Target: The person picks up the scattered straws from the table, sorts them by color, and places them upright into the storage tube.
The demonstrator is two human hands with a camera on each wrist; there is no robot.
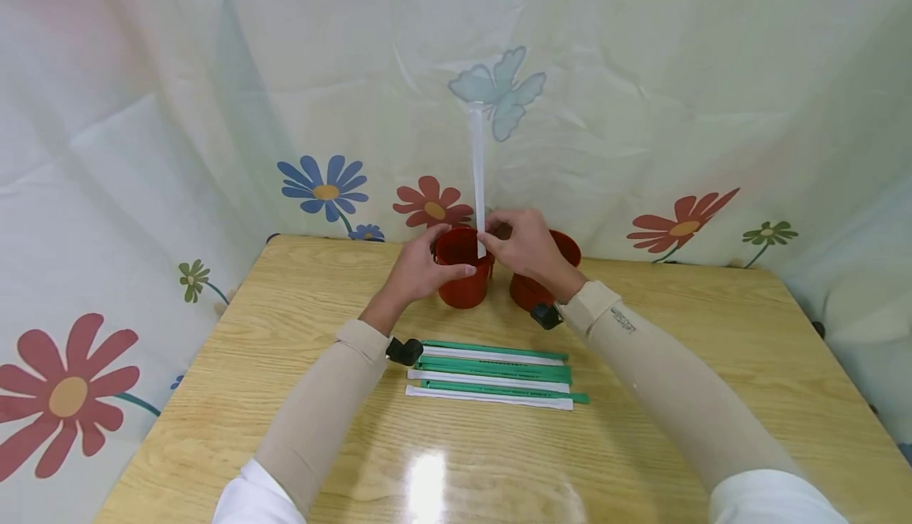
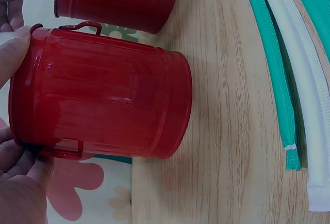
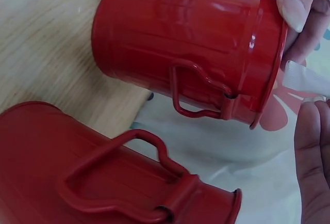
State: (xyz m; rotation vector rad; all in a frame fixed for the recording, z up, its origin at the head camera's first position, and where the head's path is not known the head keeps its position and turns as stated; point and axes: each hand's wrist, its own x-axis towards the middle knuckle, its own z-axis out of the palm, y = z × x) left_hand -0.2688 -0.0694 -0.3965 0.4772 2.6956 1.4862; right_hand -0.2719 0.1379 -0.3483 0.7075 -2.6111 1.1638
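My left hand (image 1: 420, 267) holds the left red metal bucket (image 1: 463, 288) near its mouth, thumb at the front and fingers round the far side. That bucket (image 2: 108, 95) stands upright on the table, with a small wire handle on its side. My right hand (image 1: 526, 245) pinches a long white paper-wrapped straw (image 1: 478, 168) close to its lower end. The straw stands almost upright, its lower end (image 3: 303, 77) at the bucket's mouth. Beside it stands a second red bucket (image 1: 530, 293), partly hidden behind my right hand and wrist.
Several green wrapped straws (image 1: 499, 369) and white ones (image 1: 492, 401) lie side by side, alternating, on the wooden table (image 1: 342, 445) in front of the buckets. A flower-printed curtain (image 1: 606, 73) hangs right behind the table's back edge.
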